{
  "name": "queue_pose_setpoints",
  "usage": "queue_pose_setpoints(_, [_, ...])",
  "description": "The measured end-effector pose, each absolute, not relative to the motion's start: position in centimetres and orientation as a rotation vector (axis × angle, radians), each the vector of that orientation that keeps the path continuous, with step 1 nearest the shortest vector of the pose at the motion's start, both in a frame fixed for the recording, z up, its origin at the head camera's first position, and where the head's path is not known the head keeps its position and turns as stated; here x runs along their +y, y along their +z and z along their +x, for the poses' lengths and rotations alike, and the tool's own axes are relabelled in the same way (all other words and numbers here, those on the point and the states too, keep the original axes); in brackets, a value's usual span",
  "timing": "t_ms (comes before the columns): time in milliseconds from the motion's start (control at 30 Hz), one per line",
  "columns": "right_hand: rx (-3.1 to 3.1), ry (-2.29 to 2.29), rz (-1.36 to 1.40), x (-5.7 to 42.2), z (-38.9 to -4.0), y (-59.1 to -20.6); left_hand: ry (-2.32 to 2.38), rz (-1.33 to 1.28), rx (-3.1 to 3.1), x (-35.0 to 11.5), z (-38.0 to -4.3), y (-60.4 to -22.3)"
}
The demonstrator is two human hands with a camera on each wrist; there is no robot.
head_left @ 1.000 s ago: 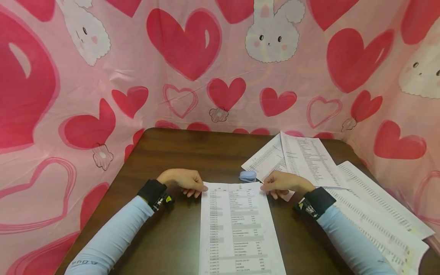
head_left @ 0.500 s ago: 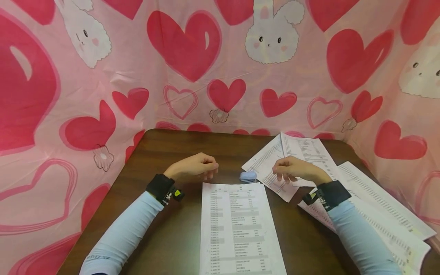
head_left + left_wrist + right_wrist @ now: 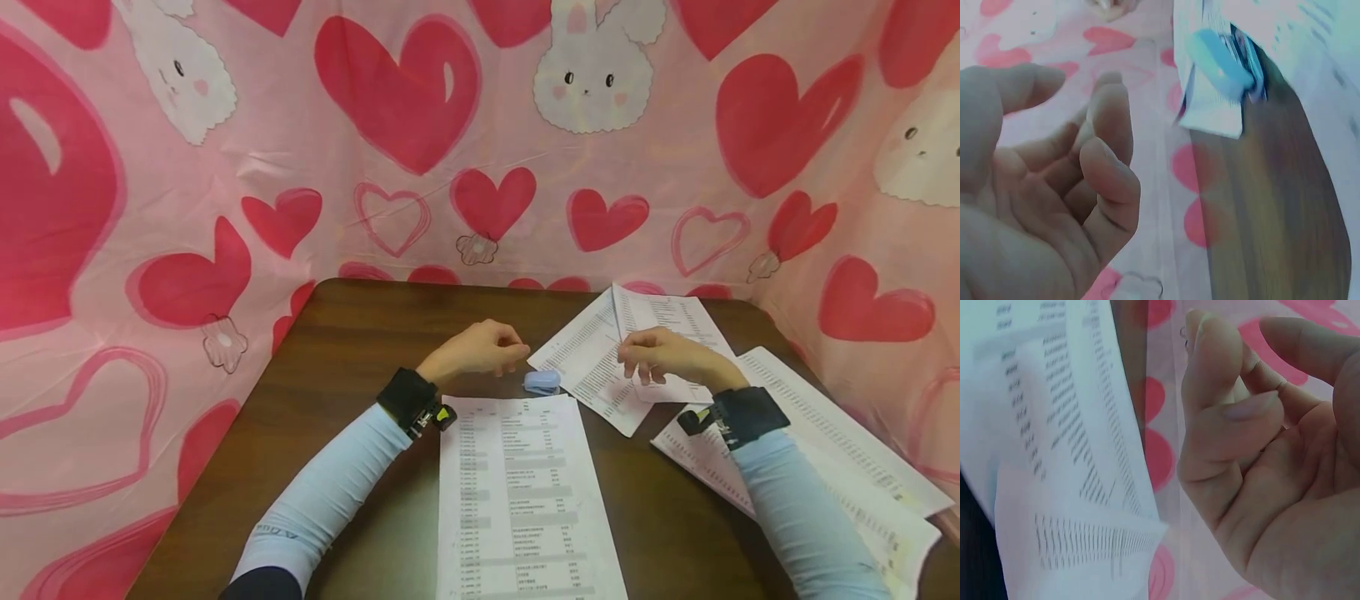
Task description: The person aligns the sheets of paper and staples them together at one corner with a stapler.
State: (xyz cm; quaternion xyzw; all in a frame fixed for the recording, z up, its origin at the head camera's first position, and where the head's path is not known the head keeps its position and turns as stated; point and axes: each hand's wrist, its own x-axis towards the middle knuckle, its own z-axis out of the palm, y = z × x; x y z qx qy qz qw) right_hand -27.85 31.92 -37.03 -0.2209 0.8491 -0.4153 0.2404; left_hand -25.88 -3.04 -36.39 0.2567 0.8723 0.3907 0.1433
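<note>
From my head view, my left hand [image 3: 478, 348] and right hand [image 3: 666, 353] have come off the paper [image 3: 528, 500], now lying free nearer me, stapler [image 3: 542, 382] between them. Left wrist: loose, empty fingers [image 3: 1116, 181]; right wrist: likewise, beside printed sheets [image 3: 1079, 394].

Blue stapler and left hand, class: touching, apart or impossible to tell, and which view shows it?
Apart: the left wrist view shows a plain gap, with pink cloth visible between the left hand and the blue stapler.
</note>
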Motion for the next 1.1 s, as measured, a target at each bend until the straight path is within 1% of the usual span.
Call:
queue_pose_setpoints(167, [2.364, -1.121, -0.531, 33.4, -28.2, -36.9, 1.178, 0.692, 2.559, -1.0, -25.9, -36.5])
queue_pose_setpoints(467, [2.329, -1.292, -0.442, 35.8, -28.8, -36.7, 1.209, 0.723, 2.582, 3.5, -26.6, -36.7])
queue_pose_setpoints(600, [2.343, -1.328, -0.369, 36.1, -28.8, -36.6, 1.213, 0.648, 2.610, 5.0, -26.9, -37.0])
queue_pose_setpoints(733, [2.358, -1.351, -0.330, 36.6, -28.8, -37.0, 1.254, 0.574, 2.594, 6.6, -27.2, -37.7])
queue_pose_setpoints(867, [2.398, -1.378, -0.279, 37.7, -28.8, -37.5, 1.286, 0.574, 2.552, 8.7, -27.3, -38.5])
queue_pose_setpoints(967, [2.417, -1.402, -0.207, 38.7, -28.8, -37.9, 1.245, 0.590, 2.569, 10.4, -27.2, -39.2])
queue_pose_setpoints(1100, [2.411, -1.433, -0.125, 39.4, -28.8, -38.5, 1.188, 0.534, 2.567, 12.0, -27.0, -40.1])
